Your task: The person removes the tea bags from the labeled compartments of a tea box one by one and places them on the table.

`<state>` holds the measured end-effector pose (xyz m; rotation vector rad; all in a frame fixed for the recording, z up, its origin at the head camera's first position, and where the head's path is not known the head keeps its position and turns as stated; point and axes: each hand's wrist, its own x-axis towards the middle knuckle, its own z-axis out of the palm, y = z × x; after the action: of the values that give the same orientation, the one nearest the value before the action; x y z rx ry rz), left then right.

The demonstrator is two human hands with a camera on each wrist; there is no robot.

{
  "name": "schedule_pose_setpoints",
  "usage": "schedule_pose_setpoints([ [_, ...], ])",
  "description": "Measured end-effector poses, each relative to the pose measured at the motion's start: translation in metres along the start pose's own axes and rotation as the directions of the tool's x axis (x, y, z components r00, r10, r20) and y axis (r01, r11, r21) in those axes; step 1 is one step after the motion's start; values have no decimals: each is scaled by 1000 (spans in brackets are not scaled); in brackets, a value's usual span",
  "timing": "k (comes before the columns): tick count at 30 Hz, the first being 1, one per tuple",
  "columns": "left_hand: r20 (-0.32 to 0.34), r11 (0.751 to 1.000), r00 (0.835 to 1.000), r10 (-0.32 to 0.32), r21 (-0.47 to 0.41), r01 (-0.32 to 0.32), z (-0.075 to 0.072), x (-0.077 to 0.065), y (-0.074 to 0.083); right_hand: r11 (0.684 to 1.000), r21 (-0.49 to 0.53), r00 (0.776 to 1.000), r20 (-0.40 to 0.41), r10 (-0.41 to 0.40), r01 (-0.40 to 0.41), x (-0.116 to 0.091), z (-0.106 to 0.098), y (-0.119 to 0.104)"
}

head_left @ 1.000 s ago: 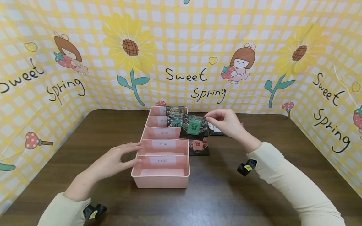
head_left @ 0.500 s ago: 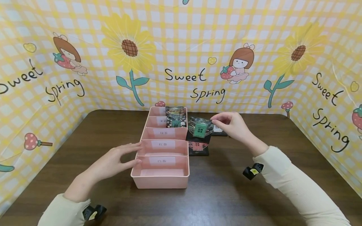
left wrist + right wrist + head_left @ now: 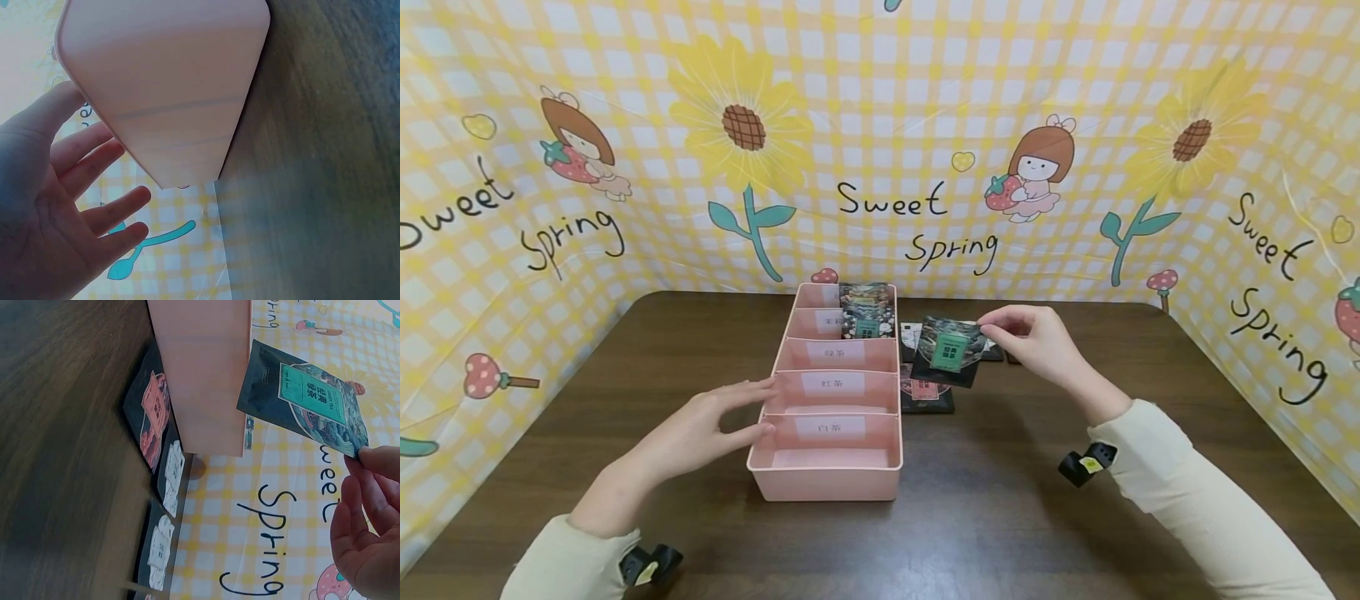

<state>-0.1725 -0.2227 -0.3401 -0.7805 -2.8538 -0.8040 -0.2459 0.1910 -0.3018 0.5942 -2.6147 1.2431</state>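
Observation:
My right hand [image 3: 1030,336] pinches a dark tea sachet [image 3: 303,400] with a green label by its upper corner. In the head view the sachet hangs right of the pink divided box [image 3: 823,483], over other sachets. My left hand [image 3: 688,427] touches the box's left rim with relaxed, spread fingers; the left wrist view shows its fingertips right at the rim. Inside the box, dark sachets [image 3: 867,315] stand in the two far compartments. The three nearer compartments show only white paper labels [image 3: 832,383].
On the brown table [image 3: 985,500], right of the box, lie a sachet with a red label [image 3: 927,402] and, farther back, sachets with white labels [image 3: 160,550]. A yellow checked cloth [image 3: 880,125] rises behind the table and along both sides.
My right hand has moved right and slightly nearer, carrying the green-labelled sachet away from over the box's right edge. The left hand stays at the rim.

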Motion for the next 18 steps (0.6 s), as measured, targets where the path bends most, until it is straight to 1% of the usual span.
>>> schedule_pose_setpoints([
  [18, -6, 1000, 1000, 2, 10, -2, 2, 0, -3, 998, -63, 1000, -24, 0, -2, -12, -7, 23],
])
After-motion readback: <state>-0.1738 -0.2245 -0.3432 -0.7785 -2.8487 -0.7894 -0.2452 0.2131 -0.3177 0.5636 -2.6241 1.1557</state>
